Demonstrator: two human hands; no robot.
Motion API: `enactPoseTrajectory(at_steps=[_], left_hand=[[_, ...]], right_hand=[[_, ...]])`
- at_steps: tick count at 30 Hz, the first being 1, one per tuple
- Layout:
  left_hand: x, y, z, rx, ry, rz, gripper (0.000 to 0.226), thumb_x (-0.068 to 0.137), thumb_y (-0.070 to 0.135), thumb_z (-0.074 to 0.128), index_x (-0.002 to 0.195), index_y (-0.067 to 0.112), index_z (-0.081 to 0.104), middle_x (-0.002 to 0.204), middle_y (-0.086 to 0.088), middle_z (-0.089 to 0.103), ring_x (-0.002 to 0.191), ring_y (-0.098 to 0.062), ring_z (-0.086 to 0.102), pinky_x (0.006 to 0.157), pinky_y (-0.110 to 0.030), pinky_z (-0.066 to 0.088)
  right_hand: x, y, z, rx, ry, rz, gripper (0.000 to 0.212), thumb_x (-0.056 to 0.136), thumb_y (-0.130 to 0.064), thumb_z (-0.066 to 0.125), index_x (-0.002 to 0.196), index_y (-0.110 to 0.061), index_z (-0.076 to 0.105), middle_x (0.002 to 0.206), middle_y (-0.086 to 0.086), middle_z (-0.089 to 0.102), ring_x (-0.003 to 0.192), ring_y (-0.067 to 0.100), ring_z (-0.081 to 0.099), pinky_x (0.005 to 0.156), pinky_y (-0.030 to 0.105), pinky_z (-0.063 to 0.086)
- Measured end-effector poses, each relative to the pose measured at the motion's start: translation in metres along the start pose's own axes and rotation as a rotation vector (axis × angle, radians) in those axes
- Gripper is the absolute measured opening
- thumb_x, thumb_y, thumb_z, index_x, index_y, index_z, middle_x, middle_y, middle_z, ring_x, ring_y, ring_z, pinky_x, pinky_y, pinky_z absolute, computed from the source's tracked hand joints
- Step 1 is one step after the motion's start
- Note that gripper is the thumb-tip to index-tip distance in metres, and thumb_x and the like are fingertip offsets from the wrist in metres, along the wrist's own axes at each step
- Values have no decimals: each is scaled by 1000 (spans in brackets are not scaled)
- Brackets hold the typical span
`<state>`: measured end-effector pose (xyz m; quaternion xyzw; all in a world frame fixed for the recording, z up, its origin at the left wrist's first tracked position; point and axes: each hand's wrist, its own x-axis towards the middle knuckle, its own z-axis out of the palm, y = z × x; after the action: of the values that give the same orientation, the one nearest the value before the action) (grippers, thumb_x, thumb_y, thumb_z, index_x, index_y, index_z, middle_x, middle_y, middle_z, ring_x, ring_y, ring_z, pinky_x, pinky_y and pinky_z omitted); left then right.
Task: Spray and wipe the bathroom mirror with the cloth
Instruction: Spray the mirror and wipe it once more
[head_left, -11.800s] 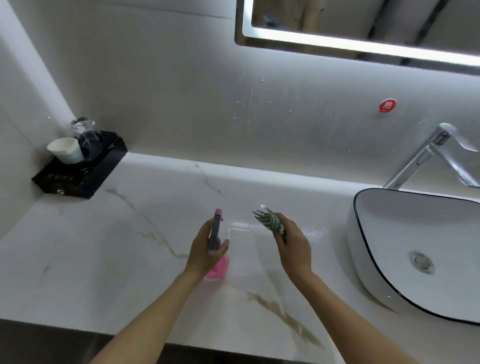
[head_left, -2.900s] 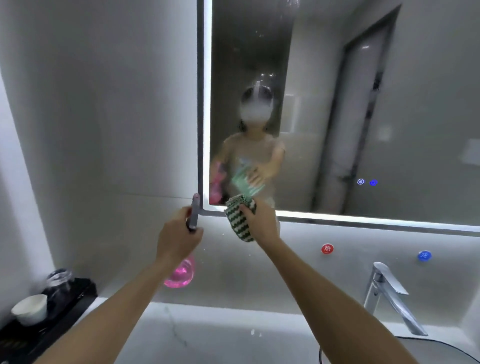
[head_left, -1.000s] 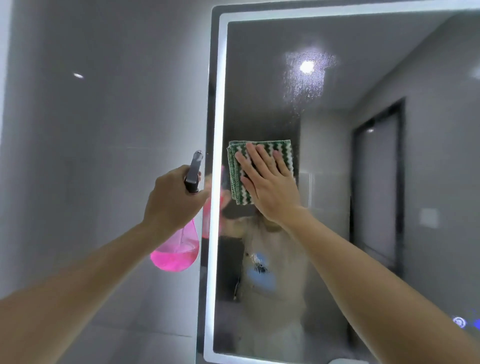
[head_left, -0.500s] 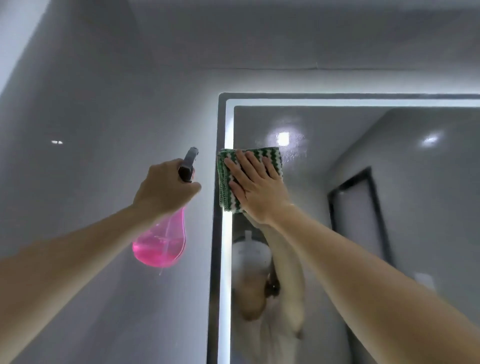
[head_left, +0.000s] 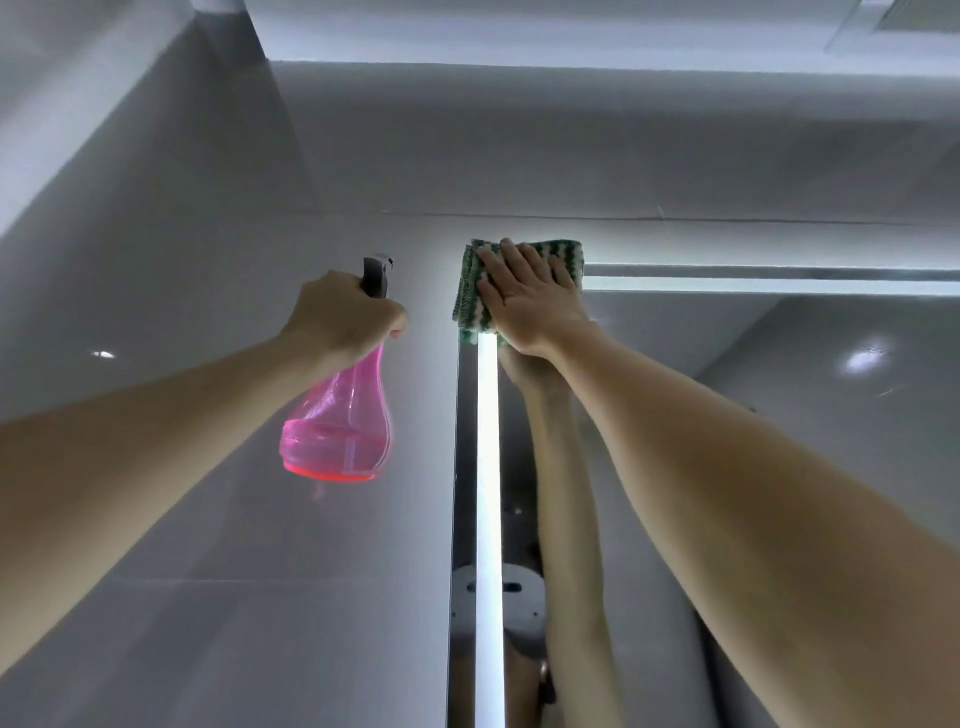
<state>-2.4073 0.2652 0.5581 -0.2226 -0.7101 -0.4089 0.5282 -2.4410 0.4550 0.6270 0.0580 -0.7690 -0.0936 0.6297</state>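
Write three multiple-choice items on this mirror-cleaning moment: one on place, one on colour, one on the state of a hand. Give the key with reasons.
1. Where on the mirror is the cloth pressed?
A. its top left corner
B. its bottom edge
C. its middle

2. What colour is the liquid in the spray bottle?
A. blue
B. pink
C. yellow

3. How does the right hand meet the cloth?
A. it pinches one corner
B. it balls the cloth in a fist
C. it lies flat, fingers straight

Key: 1 A, the cloth covers the spot where the lit side strip and top strip meet. 2 B, the clear bottle held in the left hand glows pink. 3 C, the fingers are spread flat over the green and white cloth.
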Motion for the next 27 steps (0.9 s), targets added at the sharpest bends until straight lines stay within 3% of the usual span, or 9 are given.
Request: enactPoseTrajectory(at_steps=[9,14,16,18,22,24,27], left_hand=[[-34,-13,-5,6,70,-62,34,75,9,61,55,9,34,52,-4,35,47,-16,31,44,-23,25],[-74,-23,-1,-40,74,-56,23,77,7,59,61,7,43,52,-4,38,46,-15,33,43,-24,27],[-94,-30,1,-77,60,-56,10,77,7,59,69,7,52,56,-4,44,47,-16,35,45,-24,30],[-119,-37,3,-99,50,-66,2,77,6,58,78,6,58,56,-3,47,47,-15,37,46,-24,33],[-175,-54,12,-136,12,-83,11,78,4,58,84,12,58,60,-2,50,52,-14,41,49,-24,34],[-205,-65,21,-112,3,-77,27,78,6,59,102,18,61,69,0,56,60,-12,47,53,-19,37],[-254,-87,34,-51,8,-57,38,77,5,60,114,15,59,61,7,47,58,-6,44,54,-17,35]], right_hand=[[-63,-16,10,-36,-7,-106,52,103,-40,12,151,-29,-2,159,-4,-8,145,14,-10,115,36,-11],[-126,-32,24,-76,-46,-136,53,101,-43,7,151,-27,-5,159,-3,-10,145,14,-12,112,34,-16],[-155,-38,33,-92,-31,-166,60,94,-47,-3,151,-26,-1,159,0,-5,146,17,-7,112,35,-16],[-183,-45,42,-61,2,-184,65,92,-45,0,151,-22,13,158,4,10,146,22,6,114,38,-10],[-242,-58,60,-35,132,-202,54,97,-36,23,143,-14,40,149,11,37,138,29,34,114,45,12],[-277,-64,69,-32,132,-229,53,98,-35,25,144,-14,37,151,11,33,139,28,30,114,47,15],[-335,-74,79,3,94,-244,52,100,-36,23,146,-15,33,153,11,29,142,27,23,115,49,15]])
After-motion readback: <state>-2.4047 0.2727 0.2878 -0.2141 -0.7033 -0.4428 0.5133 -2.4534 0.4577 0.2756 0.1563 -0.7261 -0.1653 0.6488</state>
